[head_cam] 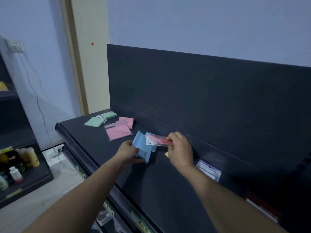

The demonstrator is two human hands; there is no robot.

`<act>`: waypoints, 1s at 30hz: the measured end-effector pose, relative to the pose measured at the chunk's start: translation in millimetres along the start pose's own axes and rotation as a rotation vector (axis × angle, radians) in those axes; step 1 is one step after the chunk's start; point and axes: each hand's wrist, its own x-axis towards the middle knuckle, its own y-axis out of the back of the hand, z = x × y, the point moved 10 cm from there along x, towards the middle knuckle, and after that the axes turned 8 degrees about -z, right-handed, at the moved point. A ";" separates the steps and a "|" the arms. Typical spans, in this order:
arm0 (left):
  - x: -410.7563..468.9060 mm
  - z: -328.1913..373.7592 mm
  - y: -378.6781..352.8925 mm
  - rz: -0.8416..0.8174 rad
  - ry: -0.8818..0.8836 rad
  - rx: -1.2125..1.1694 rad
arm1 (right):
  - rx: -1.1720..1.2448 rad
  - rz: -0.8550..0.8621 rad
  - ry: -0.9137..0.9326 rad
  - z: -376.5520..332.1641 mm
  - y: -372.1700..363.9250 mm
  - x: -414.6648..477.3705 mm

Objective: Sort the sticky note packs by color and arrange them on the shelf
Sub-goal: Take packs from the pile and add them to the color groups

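Right hand (180, 149) around thin red pack (162, 140), white label (150, 141) at one end.

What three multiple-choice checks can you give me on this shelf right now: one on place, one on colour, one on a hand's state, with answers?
1. Where do the green packs lie?
A. at the far left end of the shelf
B. at the near right end
C. on the floor

2. What colour is the pack that the left hand grips?
A. yellow
B. blue
C. green

3. What is the right hand doing?
A. resting flat on the shelf
B. pinching a pink pack
C. hanging empty

Answers:
1 A: both lie near the shelf's far left corner.
2 B: a blue pack is tilted up in its fingers.
3 B: its fingertips hold the pink pack above the shelf.
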 end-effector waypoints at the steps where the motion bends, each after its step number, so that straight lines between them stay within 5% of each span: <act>1: 8.3 -0.9 3.4 0.003 0.006 -0.003 | -0.009 -0.002 -0.007 0.6 -4.4 4.1; 7: 60.5 -8.1 17.7 -0.056 0.029 0.043 | -0.033 0.022 -0.020 -3.2 -31.9 28.6; 12: 88.0 20.0 45.2 -0.022 -0.049 0.311 | -0.028 0.027 -0.023 -22.8 -57.1 55.1; 20: 112.1 39.8 96.8 -0.117 -0.014 -0.083 | -0.094 -0.008 0.114 -83.6 -114.3 95.5; 26: 134.6 46.6 169.4 0.116 -0.052 0.064 | -0.140 -0.403 -0.076 -83.7 -180.2 111.8; 30: 146.3 44.7 187.8 0.109 -0.045 0.270 | -0.017 -0.630 -0.164 -82.6 -223.3 105.0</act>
